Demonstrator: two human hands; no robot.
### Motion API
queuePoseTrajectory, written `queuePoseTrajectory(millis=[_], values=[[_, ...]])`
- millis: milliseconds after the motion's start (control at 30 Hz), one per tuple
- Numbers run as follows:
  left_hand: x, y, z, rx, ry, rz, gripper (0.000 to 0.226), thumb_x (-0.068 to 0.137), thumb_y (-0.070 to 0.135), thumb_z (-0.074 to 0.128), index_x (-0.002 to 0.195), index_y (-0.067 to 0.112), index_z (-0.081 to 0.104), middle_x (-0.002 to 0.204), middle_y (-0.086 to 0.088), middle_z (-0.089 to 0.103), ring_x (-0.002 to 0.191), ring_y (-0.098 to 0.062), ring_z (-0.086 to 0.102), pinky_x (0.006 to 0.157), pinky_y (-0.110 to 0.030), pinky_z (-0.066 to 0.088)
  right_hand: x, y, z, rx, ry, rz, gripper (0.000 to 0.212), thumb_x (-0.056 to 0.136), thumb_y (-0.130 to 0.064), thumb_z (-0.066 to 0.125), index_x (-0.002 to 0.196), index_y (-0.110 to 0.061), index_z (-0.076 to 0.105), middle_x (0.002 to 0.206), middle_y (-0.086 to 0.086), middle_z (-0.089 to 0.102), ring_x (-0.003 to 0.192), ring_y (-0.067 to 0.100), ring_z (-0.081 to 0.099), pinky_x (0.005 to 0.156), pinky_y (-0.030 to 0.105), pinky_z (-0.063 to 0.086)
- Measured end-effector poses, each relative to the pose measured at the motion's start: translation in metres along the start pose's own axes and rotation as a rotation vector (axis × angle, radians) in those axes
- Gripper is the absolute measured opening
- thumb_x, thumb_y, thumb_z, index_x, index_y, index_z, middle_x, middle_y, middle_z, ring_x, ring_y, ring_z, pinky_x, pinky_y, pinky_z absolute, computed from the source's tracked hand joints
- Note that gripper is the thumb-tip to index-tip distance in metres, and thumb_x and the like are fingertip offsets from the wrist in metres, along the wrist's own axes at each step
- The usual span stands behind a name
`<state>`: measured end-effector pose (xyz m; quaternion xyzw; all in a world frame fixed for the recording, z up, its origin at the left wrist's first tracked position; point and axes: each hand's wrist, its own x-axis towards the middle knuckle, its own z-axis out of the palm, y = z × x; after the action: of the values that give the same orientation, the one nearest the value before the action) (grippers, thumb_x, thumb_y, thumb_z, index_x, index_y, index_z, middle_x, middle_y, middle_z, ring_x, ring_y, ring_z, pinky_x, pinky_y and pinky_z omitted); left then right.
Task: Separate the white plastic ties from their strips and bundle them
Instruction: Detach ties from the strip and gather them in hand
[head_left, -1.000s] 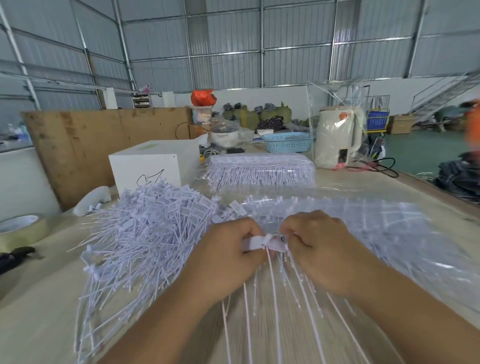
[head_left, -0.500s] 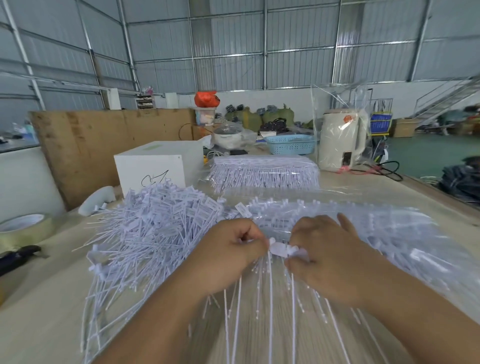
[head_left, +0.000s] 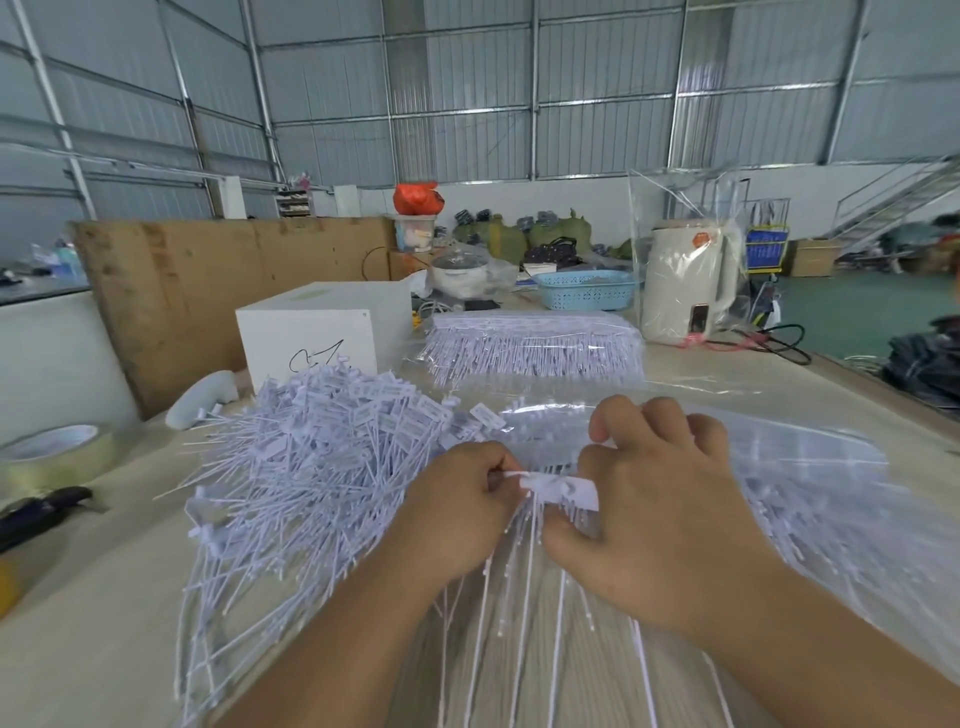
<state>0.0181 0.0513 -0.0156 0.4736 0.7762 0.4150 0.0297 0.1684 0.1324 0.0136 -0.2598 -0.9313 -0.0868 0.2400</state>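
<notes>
While your left hand (head_left: 457, 512) pinches one end of the white tie strip (head_left: 558, 488), your right hand (head_left: 660, 509) grips the other beside the loose ties (head_left: 311, 467).

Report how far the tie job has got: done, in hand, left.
Done: a big loose pile of separated ties lies at the left, not visibly bundled. In hand: left hand and right hand pinch one strip of ties. Left: a bagged stack of strips behind, more under the right hand.
</notes>
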Motion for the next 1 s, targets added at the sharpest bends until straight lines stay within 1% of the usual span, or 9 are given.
queuePoseTrajectory(millis=[133, 267, 333, 433, 533, 633, 800, 900, 1000], values=[[0.003, 0.0, -0.002, 0.058, 0.098, 0.032, 0.025, 0.089, 0.02, 0.063, 0.068, 0.034, 0.058, 0.078, 0.007, 0.056, 0.073, -0.012, 0.056, 0.067, -0.029, 0.044, 0.0, -0.005, 0.001, -0.029, -0.019, 0.023, 0.055, 0.066, -0.067, 0.033, 0.064, -0.02, 0.06, 0.083, -0.004, 0.043, 0.087, 0.022, 0.041, 0.083, 0.042, 0.028], [0.005, 0.001, -0.005, 0.028, 0.181, -0.006, 0.017, 0.087, 0.017, 0.065, 0.074, 0.028, 0.067, 0.085, 0.01, 0.057, 0.08, -0.005, 0.057, 0.071, -0.023, 0.043, 0.003, -0.009, 0.0, -0.069, -0.121, 0.046, 0.055, 0.062, -0.073, 0.019, 0.07, -0.025, 0.045, 0.081, -0.006, 0.034, 0.088, 0.018, 0.029, 0.084, 0.04, 0.023], [0.004, 0.001, -0.006, 0.006, 0.219, -0.035, 0.02, 0.084, 0.014, 0.067, 0.07, 0.028, 0.067, 0.082, 0.01, 0.059, 0.078, 0.0, 0.057, 0.068, -0.018, 0.042, 0.003, -0.008, -0.002, -0.074, -0.17, 0.067, 0.057, 0.062, -0.075, 0.017, 0.072, -0.026, 0.044, 0.079, -0.007, 0.031, 0.088, 0.018, 0.027, 0.085, 0.041, 0.023], [0.004, 0.001, -0.016, -0.256, 0.232, -0.109, 0.024, 0.082, 0.005, 0.066, 0.068, 0.024, 0.068, 0.068, 0.013, 0.065, 0.062, 0.002, 0.058, 0.055, -0.009, 0.042, 0.001, -0.003, -0.008, -0.056, -0.238, 0.097, 0.063, 0.062, -0.08, 0.016, 0.069, -0.025, 0.045, 0.079, -0.01, 0.032, 0.087, 0.019, 0.03, 0.086, 0.042, 0.025], [0.004, -0.001, -0.027, -0.346, 0.287, -0.141, 0.022, 0.087, 0.008, 0.065, 0.071, 0.021, 0.068, 0.061, 0.012, 0.061, 0.056, 0.0, 0.054, 0.054, -0.013, 0.041, -0.001, 0.001, -0.012, -0.038, -0.317, 0.079, 0.06, 0.066, -0.082, 0.023, 0.073, -0.027, 0.046, 0.085, -0.009, 0.037, 0.092, 0.019, 0.035, 0.089, 0.042, 0.027], [0.004, 0.002, -0.028, -0.333, 0.361, -0.165, 0.019, 0.086, 0.01, 0.065, 0.071, 0.021, 0.068, 0.066, 0.002, 0.062, 0.055, -0.004, 0.053, 0.057, -0.021, 0.042, -0.003, 0.001, -0.015, -0.05, -0.349, 0.023, 0.043, 0.074, -0.07, 0.039, 0.085, -0.029, 0.046, 0.094, -0.006, 0.038, 0.096, 0.019, 0.034, 0.094, 0.043, 0.028], [0.002, -0.002, -0.027, -0.156, 0.354, -0.186, 0.019, 0.085, 0.013, 0.06, 0.068, 0.02, 0.065, 0.062, 0.005, 0.061, 0.05, -0.001, 0.051, 0.045, -0.014, 0.037, -0.005, 0.001, -0.014, -0.031, -0.193, -0.026, 0.028, 0.088, -0.043, 0.044, 0.107, -0.029, 0.059, 0.107, -0.007, 0.042, 0.105, 0.02, 0.037, 0.098, 0.042, 0.027], [-0.001, 0.001, -0.016, 0.077, 0.293, -0.05, 0.021, 0.089, 0.012, 0.055, 0.071, 0.014, 0.066, 0.076, -0.002, 0.062, 0.071, -0.013, 0.057, 0.067, -0.028, 0.046, -0.005, -0.001, -0.01, -0.054, -0.053, -0.051, 0.021, 0.091, -0.036, 0.048, 0.103, -0.027, 0.064, 0.112, -0.006, 0.046, 0.106, 0.024, 0.041, 0.099, 0.043, 0.024], [-0.003, 0.009, -0.015, 0.163, 0.421, 0.162, 0.03, 0.095, 0.021, 0.046, 0.08, 0.01, 0.07, 0.084, -0.001, 0.063, 0.085, -0.023, 0.056, 0.082, -0.043, 0.043, -0.004, 0.0, -0.008, -0.072, 0.04, -0.029, 0.011, 0.08, -0.03, 0.066, 0.086, -0.023, 0.072, 0.097, -0.002, 0.058, 0.091, 0.028, 0.053, 0.088, 0.047, 0.036]])
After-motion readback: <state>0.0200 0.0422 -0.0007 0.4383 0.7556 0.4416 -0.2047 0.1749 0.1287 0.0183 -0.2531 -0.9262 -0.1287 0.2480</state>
